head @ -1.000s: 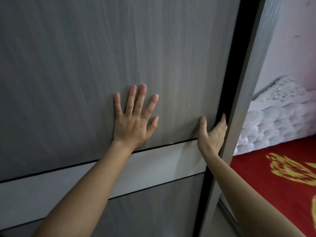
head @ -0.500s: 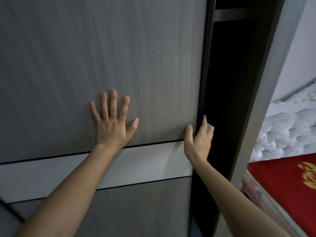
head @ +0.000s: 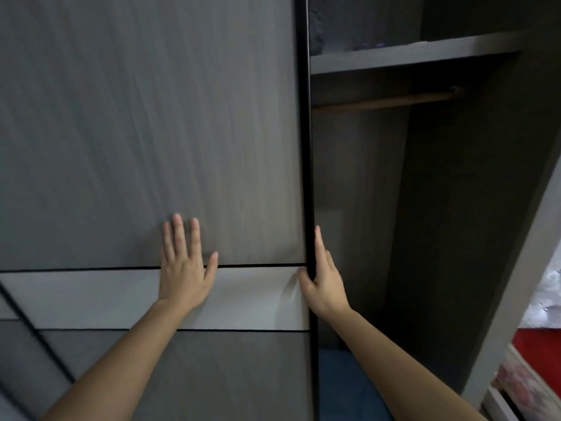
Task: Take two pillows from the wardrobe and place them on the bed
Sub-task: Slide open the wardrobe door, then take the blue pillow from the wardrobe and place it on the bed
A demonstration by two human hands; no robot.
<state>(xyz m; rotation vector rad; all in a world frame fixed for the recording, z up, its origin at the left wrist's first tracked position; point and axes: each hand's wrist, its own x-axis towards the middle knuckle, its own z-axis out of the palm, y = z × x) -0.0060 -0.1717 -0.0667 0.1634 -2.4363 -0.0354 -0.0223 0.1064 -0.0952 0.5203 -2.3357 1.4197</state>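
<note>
Head view: the task is at its opening step. The sliding door (head: 151,132) of the wardrobe (head: 455,208) is drawn well over to the left, and the right-hand compartment stands open. The left hand (head: 185,268) lies flat on the door face, fingers spread wide and holding nothing, the palm across the pale band (head: 91,296) that runs along the door. The right hand (head: 323,281) is hooked round the door's black edge strip (head: 306,147), the thumb on the front face and the fingers on the inner side, so it grips the door edge and nothing else. By my reading the door is open enough to reach in, and everything else is left: finding the two pillows, lifting them out and carrying them to the bed.

No pillow can be made out. Inside, a shelf (head: 409,53) crosses the top with a wooden rail (head: 385,100) just beneath it; something dark sits on the shelf near the door edge, too dim to name. The compartment below the rail looks bare and shadowed. A blue patch (head: 343,390) shows at its bottom, between the arms, but I cannot tell what it is. The bed (head: 537,344) is cut off at the right frame edge: only a strip of red cover and pale padding shows. The part of the wardrobe behind the door is hidden.
</note>
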